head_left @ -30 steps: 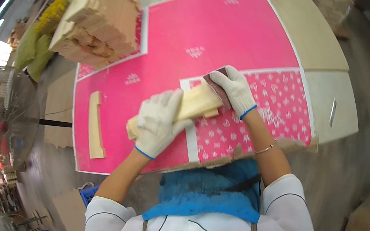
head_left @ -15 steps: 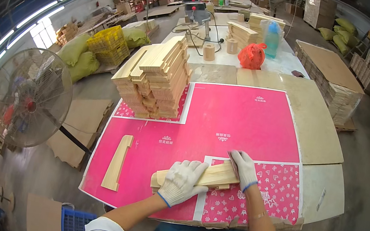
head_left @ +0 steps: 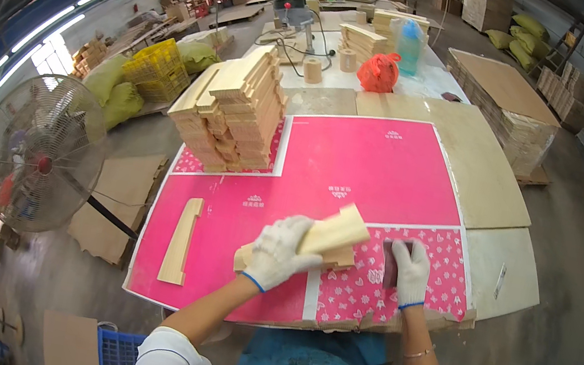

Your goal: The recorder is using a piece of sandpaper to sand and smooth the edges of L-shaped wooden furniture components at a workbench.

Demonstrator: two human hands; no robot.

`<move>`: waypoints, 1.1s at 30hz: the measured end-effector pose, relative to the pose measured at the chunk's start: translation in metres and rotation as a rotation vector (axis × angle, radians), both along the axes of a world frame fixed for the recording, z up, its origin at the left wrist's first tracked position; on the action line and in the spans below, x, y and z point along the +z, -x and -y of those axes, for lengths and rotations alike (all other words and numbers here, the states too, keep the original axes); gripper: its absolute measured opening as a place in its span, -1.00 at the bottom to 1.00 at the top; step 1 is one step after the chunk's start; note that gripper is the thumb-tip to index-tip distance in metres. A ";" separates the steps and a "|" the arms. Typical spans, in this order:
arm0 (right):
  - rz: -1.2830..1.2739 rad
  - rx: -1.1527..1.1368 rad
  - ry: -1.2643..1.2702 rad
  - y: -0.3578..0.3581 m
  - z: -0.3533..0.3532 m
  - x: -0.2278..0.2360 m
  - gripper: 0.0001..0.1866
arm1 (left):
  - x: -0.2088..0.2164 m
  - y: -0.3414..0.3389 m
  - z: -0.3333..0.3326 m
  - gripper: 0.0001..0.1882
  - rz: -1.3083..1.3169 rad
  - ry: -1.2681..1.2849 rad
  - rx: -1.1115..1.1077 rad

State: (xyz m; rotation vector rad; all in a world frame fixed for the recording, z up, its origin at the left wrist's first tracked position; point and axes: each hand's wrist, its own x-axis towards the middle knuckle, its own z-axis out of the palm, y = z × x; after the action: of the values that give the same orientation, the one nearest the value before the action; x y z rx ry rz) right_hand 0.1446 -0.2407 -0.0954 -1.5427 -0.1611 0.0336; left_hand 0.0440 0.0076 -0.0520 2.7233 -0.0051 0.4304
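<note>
My left hand (head_left: 280, 251), in a white knit glove, is closed around a pale wooden board (head_left: 338, 231), its right end tipped up off the work surface. Beneath it lies another wooden piece (head_left: 338, 259), partly covered by the glove and the raised board. My right hand (head_left: 414, 273), gloved too, grips a thin dark brown sanding pad (head_left: 390, 267) on edge, a short way right of the wood. Farther left, one notched wooden piece (head_left: 180, 242) lies by itself on the pink sheet (head_left: 380, 171).
A tall stack of wooden pieces (head_left: 229, 120) stands at the back left. Behind are a red plastic bag (head_left: 379, 73), a blue-green bottle (head_left: 409, 49) and tape rolls (head_left: 313, 71). A large fan (head_left: 44, 150) stands left of the table. A slim pen-like tool (head_left: 500, 282) lies at right.
My right hand has moved off the wood toward the right with the sanding pad. My left hand has lifted and tilted the top board. The whole view has shifted slightly.
</note>
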 end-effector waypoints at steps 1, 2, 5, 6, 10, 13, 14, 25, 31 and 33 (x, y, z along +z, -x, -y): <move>0.097 -0.031 -0.053 0.006 -0.007 0.025 -0.82 | 0.011 0.002 0.003 -0.27 -0.040 0.080 0.072; 0.194 -0.059 -0.107 0.015 -0.017 0.049 -0.83 | 0.023 0.005 0.006 -0.26 -0.084 0.154 0.123; 0.527 -0.001 0.081 0.036 -0.045 0.068 -0.80 | 0.057 0.007 0.025 -0.24 -0.281 0.184 0.084; 0.653 0.119 0.096 0.037 -0.053 0.069 -0.80 | 0.056 0.004 0.023 -0.22 -0.332 0.381 -0.014; 0.893 -0.163 0.430 -0.007 -0.049 0.058 -0.77 | 0.072 0.019 0.026 -0.26 -0.373 0.427 0.012; 0.474 -0.220 0.294 -0.030 -0.036 0.076 -0.75 | 0.053 0.029 0.017 -0.31 -0.283 0.524 -0.042; 0.365 -0.169 0.134 -0.033 -0.032 0.074 -0.74 | 0.051 0.025 0.015 -0.31 -0.290 0.527 -0.049; 0.513 -0.106 0.129 -0.006 -0.049 0.058 -0.74 | 0.045 0.041 0.012 -0.42 -0.342 0.535 -0.111; 0.141 0.195 -0.033 -0.032 -0.037 0.076 -0.71 | 0.049 0.049 0.021 -0.17 -0.119 -0.139 0.045; 0.282 0.299 0.184 -0.019 -0.053 0.084 -0.63 | 0.048 0.049 0.021 -0.14 -0.078 -0.183 0.023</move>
State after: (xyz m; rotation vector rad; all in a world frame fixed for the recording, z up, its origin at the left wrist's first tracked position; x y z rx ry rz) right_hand 0.1632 -0.1880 -0.0119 -1.6905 -0.6271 0.0689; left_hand -0.0050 -0.0134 -0.0043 2.9208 0.0087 0.3446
